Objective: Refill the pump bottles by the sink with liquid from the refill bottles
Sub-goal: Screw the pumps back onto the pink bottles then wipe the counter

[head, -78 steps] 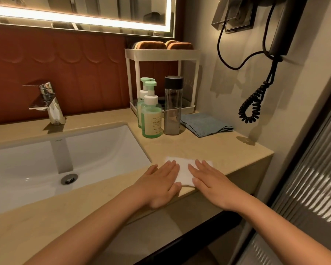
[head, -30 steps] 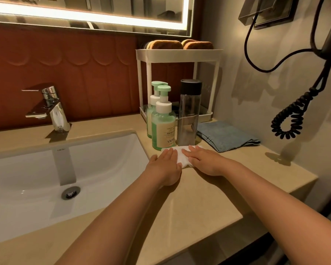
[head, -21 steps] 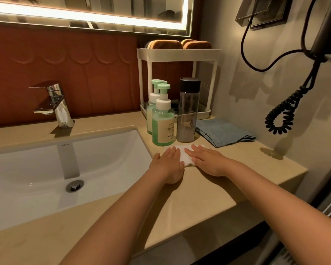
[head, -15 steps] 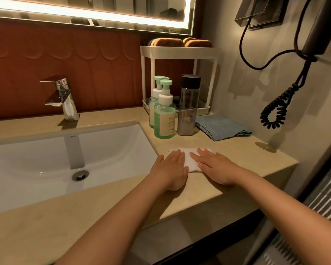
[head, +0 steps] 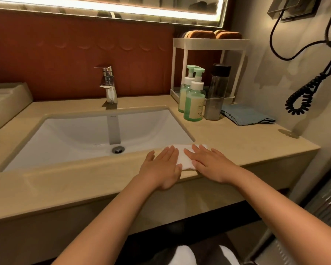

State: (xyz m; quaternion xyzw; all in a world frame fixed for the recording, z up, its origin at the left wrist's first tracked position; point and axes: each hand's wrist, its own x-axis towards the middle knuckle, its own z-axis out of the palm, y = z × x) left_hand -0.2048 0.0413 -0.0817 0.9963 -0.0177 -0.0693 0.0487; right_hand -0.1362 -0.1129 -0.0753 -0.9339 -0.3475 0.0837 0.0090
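Two green pump bottles stand right of the sink: the front pump bottle [head: 194, 104] and, behind it, the rear pump bottle [head: 184, 92]. Beside them stands a tall clear refill bottle [head: 216, 94] with a black cap. A folded white cloth [head: 183, 156] lies on the counter at the sink's front right corner. My left hand [head: 161, 167] and my right hand [head: 210, 162] both press flat on that cloth with straight fingers. Both hands are well in front of the bottles.
The white sink basin [head: 80, 136] with a chrome faucet [head: 108, 84] fills the counter's left half. A white two-tier rack [head: 208, 43] stands behind the bottles, a folded blue cloth [head: 246, 116] to their right. A coiled black cord [head: 302, 96] hangs on the right wall. A beige box [head: 6, 102] sits far left.
Both hands have slid the white cloth from right in front of the bottles back toward the counter's front edge, beside the sink corner. The view has shifted left.
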